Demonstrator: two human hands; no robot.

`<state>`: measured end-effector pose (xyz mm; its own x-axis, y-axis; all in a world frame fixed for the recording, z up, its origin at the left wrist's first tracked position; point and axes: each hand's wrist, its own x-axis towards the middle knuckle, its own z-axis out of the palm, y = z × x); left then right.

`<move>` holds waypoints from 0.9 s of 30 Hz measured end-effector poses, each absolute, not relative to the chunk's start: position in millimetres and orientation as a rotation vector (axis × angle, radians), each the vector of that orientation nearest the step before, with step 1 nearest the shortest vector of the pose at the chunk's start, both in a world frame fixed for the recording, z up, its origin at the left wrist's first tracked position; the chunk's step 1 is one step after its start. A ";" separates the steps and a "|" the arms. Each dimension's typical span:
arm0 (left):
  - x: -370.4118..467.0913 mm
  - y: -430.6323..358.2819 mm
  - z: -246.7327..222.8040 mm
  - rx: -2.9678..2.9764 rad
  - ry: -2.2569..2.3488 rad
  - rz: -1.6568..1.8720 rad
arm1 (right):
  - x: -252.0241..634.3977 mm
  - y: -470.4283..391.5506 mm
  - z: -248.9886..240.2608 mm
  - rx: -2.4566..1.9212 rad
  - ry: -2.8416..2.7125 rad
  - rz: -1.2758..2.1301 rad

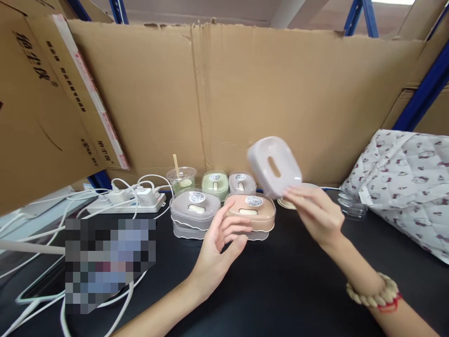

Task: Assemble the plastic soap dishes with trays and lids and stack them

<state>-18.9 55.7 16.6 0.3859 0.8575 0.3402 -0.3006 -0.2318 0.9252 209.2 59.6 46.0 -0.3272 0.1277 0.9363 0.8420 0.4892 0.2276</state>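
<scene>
My right hand (314, 210) holds a pale lilac plastic soap-box part (274, 166) by its lower edge, tilted up above the black table; it has a slot in its middle. My left hand (220, 245) is open, fingers curled, empty, just in front of a peach soap box (250, 211) with a round sticker. Beside the peach box stands a grey soap box (195, 209) on a clear base. Behind them sit a green box (215, 182) and a lilac box (242, 181).
A clear cup with a wooden stick (181, 178) stands behind the boxes. A white power strip with chargers and cables (131, 199) lies at the left. A patterned quilted cloth (407, 182) covers the right side. A cardboard wall (245, 93) closes the back. A clear lid (351, 206) lies at right.
</scene>
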 end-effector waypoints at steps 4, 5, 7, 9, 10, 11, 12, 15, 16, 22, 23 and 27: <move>-17.6 54.0 21.7 1.350 0.618 1.250 | 177.6 43.1 34.8 -0.513 -2.131 -0.809; -17.7 53.5 21.9 1.331 0.666 1.244 | 176.4 43.4 32.6 -0.485 -2.168 -0.794; -19.0 53.1 20.3 1.284 0.729 1.205 | 181.3 50.4 30.3 -0.571 -2.114 -0.801; -21.6 53.5 17.6 1.246 0.725 1.207 | 195.4 64.4 28.7 -0.904 -1.947 -0.769; -23.0 53.8 16.7 1.245 0.709 1.237 | 205.2 72.8 27.1 -1.103 -1.847 -0.723; -24.1 54.0 16.3 1.258 0.690 1.270 | 216.2 81.3 24.3 -1.293 -1.764 -0.675; -24.8 54.1 16.6 1.282 0.671 1.288 | 228.0 89.5 20.3 -1.447 -1.740 -0.649; -23.7 53.3 20.6 1.334 0.638 1.209 | 260.2 107.3 4.3 -1.797 -1.897 -0.656; -22.4 52.7 22.5 1.314 0.654 1.166 | 268.0 110.4 -0.6 -1.870 -1.948 -0.635; -16.9 52.3 31.7 1.061 0.717 1.115 | 277.2 109.2 -0.2 -1.965 -1.989 -0.552; -17.1 52.6 32.6 1.041 0.682 1.105 | 274.3 107.4 3.9 -1.959 -1.974 -0.560; -19.0 53.6 31.5 0.921 0.593 1.040 | 250.0 95.5 23.6 -1.595 -1.798 -0.885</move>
<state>-19.0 53.6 31.5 0.4095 0.9123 0.0031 -0.4628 0.2048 0.8625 250.0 95.5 23.6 -0.1239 0.6130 0.7803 0.9923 0.0689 0.1034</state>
